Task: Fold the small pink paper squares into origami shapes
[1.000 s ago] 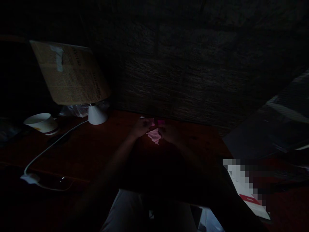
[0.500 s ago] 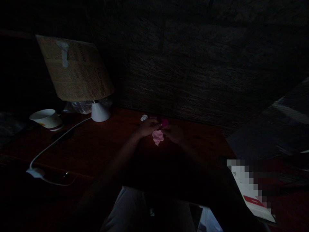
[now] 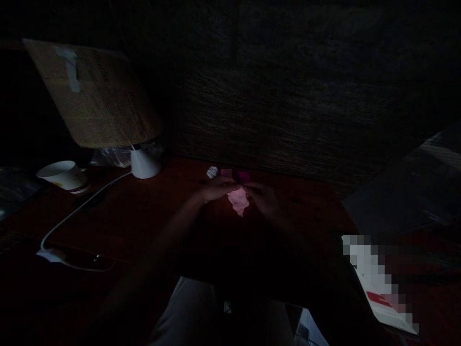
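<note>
A thin pink piece [image 3: 238, 200] with a ragged edge hangs between my two hands, its lower end narrowing to a point; whether it is paper, cloth or something softer, I cannot tell. My left hand [image 3: 217, 188] grips its upper left edge, fingers closed. From the other side, my right hand [image 3: 262, 196] pinches the upper right edge. Just behind the fingers lie a magenta piece [image 3: 244, 176] and a duller pink piece [image 3: 226, 172], both partly hidden. A crumpled white lump [image 3: 212, 172] sits beyond my left hand. Dim light blurs the fingertips.
On the left of the brown table [image 3: 180, 178] stand a lamp [image 3: 145, 163] with a newsprint-covered shade and a paper cup [image 3: 64, 176]. The lamp's white cord [image 3: 86, 199] runs toward the front. A dark textured wall [image 3: 288, 120] rises behind. A white-and-red item [image 3: 378, 298] lies at the right.
My right hand has shifted slightly right, and the pink piece now looks lifted and more stretched between my hands. More of the magenta piece's surroundings show. The view has turned a little.
</note>
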Motion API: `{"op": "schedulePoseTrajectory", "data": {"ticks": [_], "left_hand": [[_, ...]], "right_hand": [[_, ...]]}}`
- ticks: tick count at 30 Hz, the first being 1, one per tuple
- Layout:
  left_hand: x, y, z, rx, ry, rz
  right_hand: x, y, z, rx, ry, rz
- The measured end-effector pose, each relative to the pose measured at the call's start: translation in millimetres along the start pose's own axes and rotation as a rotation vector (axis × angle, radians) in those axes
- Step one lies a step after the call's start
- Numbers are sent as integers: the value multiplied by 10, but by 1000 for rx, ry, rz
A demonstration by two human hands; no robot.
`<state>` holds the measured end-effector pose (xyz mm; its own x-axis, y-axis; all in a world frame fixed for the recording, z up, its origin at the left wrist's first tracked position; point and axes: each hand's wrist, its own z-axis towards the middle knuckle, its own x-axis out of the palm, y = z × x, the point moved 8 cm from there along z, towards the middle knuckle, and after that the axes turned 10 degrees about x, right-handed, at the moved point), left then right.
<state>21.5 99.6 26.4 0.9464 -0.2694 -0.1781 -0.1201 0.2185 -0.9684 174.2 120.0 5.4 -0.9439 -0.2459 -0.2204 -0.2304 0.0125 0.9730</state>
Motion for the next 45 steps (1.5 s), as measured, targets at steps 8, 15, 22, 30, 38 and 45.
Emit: {"op": "schedulePoseTrajectory", "data": {"ticks": [8, 15, 22, 30, 38, 45], "left_hand": [[94, 3, -43, -72, 2, -120], [-157, -100, -41, -17, -291, -209], [-179, -140, -40, 48, -348, -165], [-42, -112, -40, 23, -170, -170], [-129, 3, -39, -93, -403, -376], [-509, -8, -132, -77, -570, -325]], "right_hand": [[-98, 42, -19, 19, -38, 237], [-79, -29, -112, 224, 112, 191], [112, -26, -206, 274, 251, 214], [94, 34, -199, 211, 252, 233], [-68, 176, -186, 95, 71, 200], [-421, 178, -157, 53, -164, 349]]}}
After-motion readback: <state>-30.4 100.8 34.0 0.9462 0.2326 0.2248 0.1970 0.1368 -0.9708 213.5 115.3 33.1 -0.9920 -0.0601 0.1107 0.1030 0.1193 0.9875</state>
